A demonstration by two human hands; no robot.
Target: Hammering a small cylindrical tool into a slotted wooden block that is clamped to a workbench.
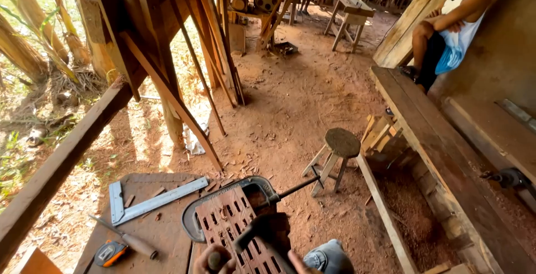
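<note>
So down at the bottom centre of the frame there's a carved wooden panel [237, 226] with rows of little slots already cut through it, clamped to the workbench [162, 235] by a big metal C-clamp [223, 201] whose screw handle sticks out toward the right. The slots look cut across most of the part that shows, though the near end runs off the bottom edge, so I can't say how much is left down there. The left hand [215, 260] is curled into a fist around a round handle, probably a chisel, right at the bottom edge. The right hand [298, 264] barely peeks in; it seems to be on the dark mallet [265, 232] lying over the panel, but I can't tell how its fingers sit. At lower left sit a metal square [142, 204], a tape measure [110, 253] and a wooden-handled tool [131, 242], all untouched. A small stool [338, 151] stands mid-frame on the dirt floor.
</note>
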